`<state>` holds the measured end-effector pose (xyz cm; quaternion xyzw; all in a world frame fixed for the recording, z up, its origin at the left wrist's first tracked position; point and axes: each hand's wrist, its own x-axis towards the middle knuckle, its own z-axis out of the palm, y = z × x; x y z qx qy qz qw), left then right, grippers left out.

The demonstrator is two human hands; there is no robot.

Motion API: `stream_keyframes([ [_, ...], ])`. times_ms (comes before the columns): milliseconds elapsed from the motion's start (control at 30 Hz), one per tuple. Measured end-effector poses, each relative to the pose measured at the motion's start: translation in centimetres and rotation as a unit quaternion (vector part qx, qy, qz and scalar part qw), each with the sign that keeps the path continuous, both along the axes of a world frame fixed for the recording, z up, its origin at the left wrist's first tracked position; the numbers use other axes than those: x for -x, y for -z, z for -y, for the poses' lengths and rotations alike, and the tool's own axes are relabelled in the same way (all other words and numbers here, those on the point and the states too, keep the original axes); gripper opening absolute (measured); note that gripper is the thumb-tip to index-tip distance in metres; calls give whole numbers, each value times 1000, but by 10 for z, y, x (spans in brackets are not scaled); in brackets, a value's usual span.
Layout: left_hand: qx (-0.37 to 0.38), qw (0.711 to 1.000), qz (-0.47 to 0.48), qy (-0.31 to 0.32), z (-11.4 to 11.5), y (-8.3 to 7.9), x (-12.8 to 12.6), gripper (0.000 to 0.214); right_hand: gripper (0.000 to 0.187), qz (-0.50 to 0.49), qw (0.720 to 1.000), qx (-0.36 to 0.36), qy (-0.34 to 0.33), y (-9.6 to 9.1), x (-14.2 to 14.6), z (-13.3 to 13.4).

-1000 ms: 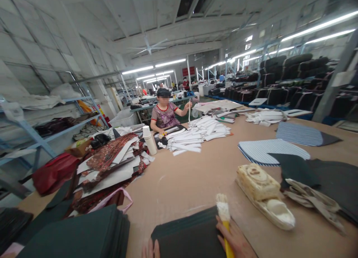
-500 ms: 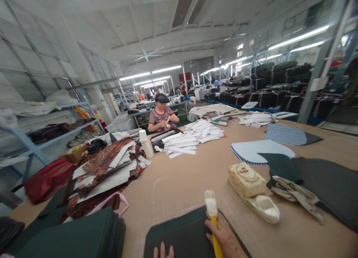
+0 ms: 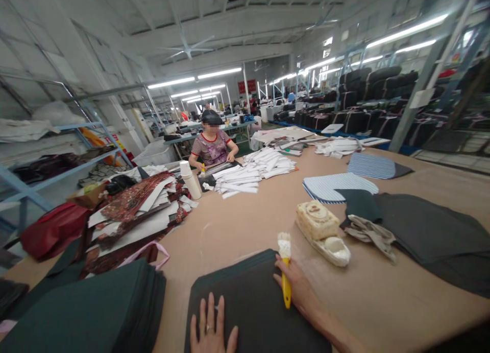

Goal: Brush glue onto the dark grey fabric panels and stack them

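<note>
A stack of dark green-black fabric pieces [image 3: 252, 307] lies at the table's near edge. Spread flat on its left part is my left hand [image 3: 211, 326], fingers apart, with a ring on one finger. My right hand [image 3: 294, 281] grips a paintbrush [image 3: 286, 281] with a yellow handle over the stack's right edge. The brush's bristles, coated in white, point away from me. Just beyond and right of that hand stands a glue-crusted, cream-coloured container [image 3: 319, 225] with a rounded front end.
Another dark green stack [image 3: 84, 307] sits at left, by a pile of patterned scraps [image 3: 133, 215]. A white bottle [image 3: 190, 180] and white strips [image 3: 245, 174] lie farther back, near a seated co-worker [image 3: 212, 143]. Striped pieces [image 3: 337, 185] and a crumpled cloth [image 3: 371, 235] are at right.
The view has tilted down, showing more of both hands and the stack. My left hand now lies flat farther onto the stack. The co-worker's hands have lowered to the table.
</note>
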<state>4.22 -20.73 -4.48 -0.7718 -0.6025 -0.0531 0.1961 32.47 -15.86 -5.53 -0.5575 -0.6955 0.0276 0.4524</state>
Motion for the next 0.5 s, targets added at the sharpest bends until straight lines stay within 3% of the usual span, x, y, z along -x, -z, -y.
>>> stream_keyframes([
  [167,86,995,-35,-38,9,-30,-16,53,23,3,999,52,11,-6,2,4],
  [300,121,988,-83,-41,9,-41,-23,52,23,21,996,81,17,-18,2,4],
  [400,142,988,-61,-25,6,-43,-21,50,21,31,996,78,20,-47,-7,6],
  [500,151,988,-11,-25,4,-44,-19,51,31,24,998,39,30,-92,-38,16],
])
